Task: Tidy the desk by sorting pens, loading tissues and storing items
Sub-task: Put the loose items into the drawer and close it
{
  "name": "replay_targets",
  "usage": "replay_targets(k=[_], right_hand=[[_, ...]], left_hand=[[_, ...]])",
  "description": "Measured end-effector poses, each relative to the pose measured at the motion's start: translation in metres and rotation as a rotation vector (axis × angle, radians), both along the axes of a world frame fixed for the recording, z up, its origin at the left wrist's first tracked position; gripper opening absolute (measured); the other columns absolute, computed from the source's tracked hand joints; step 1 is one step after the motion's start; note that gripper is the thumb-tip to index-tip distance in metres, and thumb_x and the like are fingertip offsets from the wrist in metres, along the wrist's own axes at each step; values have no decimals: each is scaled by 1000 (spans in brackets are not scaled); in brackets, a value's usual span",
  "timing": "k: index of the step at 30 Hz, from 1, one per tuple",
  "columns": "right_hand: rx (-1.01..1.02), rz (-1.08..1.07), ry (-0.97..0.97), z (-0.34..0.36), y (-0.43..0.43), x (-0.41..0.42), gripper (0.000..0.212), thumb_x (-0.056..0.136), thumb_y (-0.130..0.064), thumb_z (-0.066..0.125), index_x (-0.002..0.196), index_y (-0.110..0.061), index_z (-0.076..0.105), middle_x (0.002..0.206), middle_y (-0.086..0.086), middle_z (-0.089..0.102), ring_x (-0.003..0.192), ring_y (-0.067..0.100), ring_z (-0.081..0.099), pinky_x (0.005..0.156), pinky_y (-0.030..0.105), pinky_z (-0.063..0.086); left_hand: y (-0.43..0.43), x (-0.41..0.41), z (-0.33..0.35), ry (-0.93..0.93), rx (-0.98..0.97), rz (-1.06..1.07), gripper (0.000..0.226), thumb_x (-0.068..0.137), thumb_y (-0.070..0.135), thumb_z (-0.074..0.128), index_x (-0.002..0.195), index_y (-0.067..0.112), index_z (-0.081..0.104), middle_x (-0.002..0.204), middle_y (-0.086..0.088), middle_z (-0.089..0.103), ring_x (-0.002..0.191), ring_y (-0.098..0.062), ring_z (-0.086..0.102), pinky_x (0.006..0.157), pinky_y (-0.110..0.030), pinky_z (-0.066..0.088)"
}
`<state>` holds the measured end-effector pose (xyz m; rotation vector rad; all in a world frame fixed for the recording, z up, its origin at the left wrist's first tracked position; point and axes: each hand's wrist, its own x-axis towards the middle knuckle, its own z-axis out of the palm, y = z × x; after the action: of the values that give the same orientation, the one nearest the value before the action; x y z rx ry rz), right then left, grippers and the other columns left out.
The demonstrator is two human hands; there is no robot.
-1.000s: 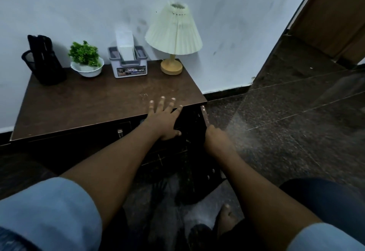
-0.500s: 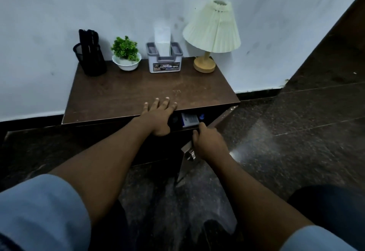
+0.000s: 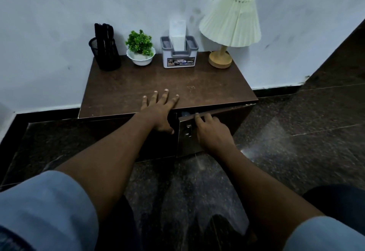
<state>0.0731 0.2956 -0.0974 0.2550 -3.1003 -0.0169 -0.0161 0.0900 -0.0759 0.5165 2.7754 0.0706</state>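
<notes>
Storing step, likely: left hand (image 3: 158, 110) lies flat, fingers straight, on desk (image 3: 122, 92); right hand (image 3: 212, 132) curls over ajar cabinet door (image 3: 186, 146). Next: press it flush.

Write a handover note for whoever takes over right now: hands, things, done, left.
Left hand rests flat on the front edge of the desk, fingers straight. Right hand grips the top edge of the cupboard door, which stands slightly ajar.
Pens stand in the holder at the back left; a tissue sticks up from the tissue box.
Done, it seems: pens and tissues. Left: shut the door.
</notes>
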Motion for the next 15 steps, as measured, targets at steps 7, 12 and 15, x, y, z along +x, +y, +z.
replay_targets(k=[7, 12, 15], right_hand=[[0, 60, 171, 6, -5, -23, 77, 90, -42, 64, 155, -21, 28, 156, 17, 36, 141, 41, 37, 110, 57, 40], [-28, 85, 19, 3, -6, -48, 99, 92, -64, 53, 162, -20, 0, 170, 15, 5, 156, 40, 5, 126, 56, 7], [-42, 53, -19, -3, -10, -53, 99, 92, -70, 48, 163, -19, 2, 171, 15, 6, 156, 40, 4, 126, 53, 5]], left_hand=[[3, -2, -9, 60, -3, 61, 138, 70, 71, 79, 162, 38, -17, 171, -5, -27, 158, -37, -21, 124, -63, -11], [6, -7, -17, 144, 6, 75, 137, 69, 77, 74, 162, 35, -17, 172, -7, -23, 159, -37, -17, 122, -66, -8], [9, -8, -23, 204, 22, 84, 134, 68, 80, 72, 163, 35, -13, 173, -9, -17, 159, -38, -12, 121, -68, -6]])
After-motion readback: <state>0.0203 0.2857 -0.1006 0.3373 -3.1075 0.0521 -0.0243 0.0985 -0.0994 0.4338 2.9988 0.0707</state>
